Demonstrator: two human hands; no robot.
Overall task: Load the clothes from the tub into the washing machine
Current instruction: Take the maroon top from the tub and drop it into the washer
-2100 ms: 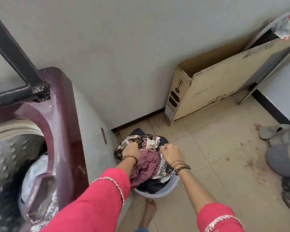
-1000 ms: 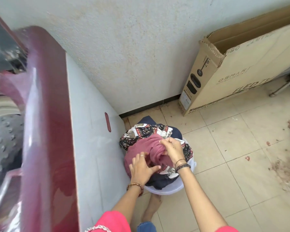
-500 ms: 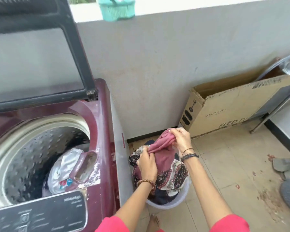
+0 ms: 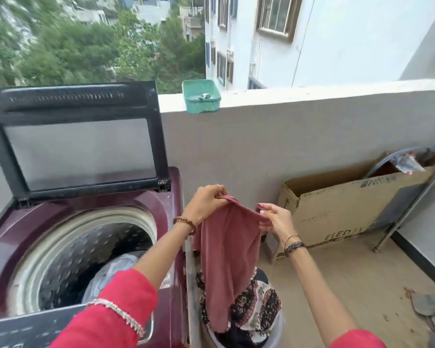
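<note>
A dusty pink garment (image 4: 229, 254) hangs stretched between my two hands above the tub. My left hand (image 4: 206, 200) pinches its top left edge and my right hand (image 4: 274, 217) pinches the top right edge. Below it stands the white tub (image 4: 278, 332) on the floor, holding a black-and-white patterned cloth (image 4: 259, 307) and dark clothes. To the left is the maroon top-loading washing machine (image 4: 168, 202), its lid (image 4: 78, 144) raised. Inside the drum (image 4: 68, 252) lies a white garment (image 4: 111, 275).
A grey parapet wall (image 4: 286, 136) runs behind, with a green plastic basket (image 4: 201, 96) on its ledge. A large cardboard box (image 4: 337, 207) leans against the wall to the right. Grey footwear (image 4: 427, 303) lies on the tiled floor at right.
Both hands lifted the pink garment up out of the tub and spread it apart. The view rose from the floor to the parapet and the buildings beyond.
</note>
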